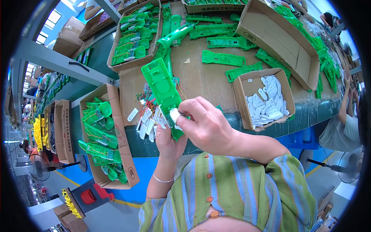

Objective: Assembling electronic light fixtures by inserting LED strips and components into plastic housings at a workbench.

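Note:
My left hand [167, 144] is closed around the lower end of a long green plastic housing half [159, 83], with its ribbed inside facing up. Over that same end, the bent fingers of my right hand [208, 125] press together. A white covering or small white piece [175, 115] shows at those fingertips; I cannot tell which. Whatever else they pinch is hidden. Just left of the housing lies a pile of small white parts [147, 121] and circuit boards with thin red and yellow wires. One white oval piece [133, 114] rests apart from it.
A cardboard box [242, 101] of white oval pieces stands to the right. Cartons of wired green housings sit at left [124, 145] and far left [133, 66]. Loose green housings [224, 58] lie across the cardboard-covered bench, beside a tilted cardboard tray [276, 42]. Another person's arm [344, 102] is at far right.

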Demonstrator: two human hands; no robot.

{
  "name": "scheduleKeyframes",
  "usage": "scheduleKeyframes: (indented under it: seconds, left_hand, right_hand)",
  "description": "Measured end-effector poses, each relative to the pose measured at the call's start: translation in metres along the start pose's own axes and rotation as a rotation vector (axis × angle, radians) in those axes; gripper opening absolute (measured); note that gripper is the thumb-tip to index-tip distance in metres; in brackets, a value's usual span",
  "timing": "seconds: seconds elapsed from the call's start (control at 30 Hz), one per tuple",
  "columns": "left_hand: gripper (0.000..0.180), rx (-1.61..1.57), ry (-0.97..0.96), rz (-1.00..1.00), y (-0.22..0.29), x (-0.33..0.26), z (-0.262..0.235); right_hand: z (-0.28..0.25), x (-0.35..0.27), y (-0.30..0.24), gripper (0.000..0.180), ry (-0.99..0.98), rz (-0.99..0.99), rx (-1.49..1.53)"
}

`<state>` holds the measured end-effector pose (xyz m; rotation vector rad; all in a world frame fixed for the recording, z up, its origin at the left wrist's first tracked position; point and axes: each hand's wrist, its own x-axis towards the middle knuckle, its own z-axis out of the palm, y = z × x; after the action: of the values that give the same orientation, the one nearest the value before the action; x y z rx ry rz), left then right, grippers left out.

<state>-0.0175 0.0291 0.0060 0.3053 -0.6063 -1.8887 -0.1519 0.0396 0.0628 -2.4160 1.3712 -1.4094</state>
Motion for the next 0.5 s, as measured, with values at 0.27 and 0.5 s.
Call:
scheduleKeyframes:
  seconds: [0.27,0.5]
  left_hand:
    - [0.035,0.083,0.016,0.037,0.002,-0.006,0.006]
    - [0.035,0.137,0.070,0.060,-0.009,-0.012,0.000]
  right_hand:
    - [-0.009,0.000,-0.005,0.025,-0.128,0.042,0.016]
    - [-0.003,-0.007,0.001,0.027,-0.146,-0.017,-0.033]
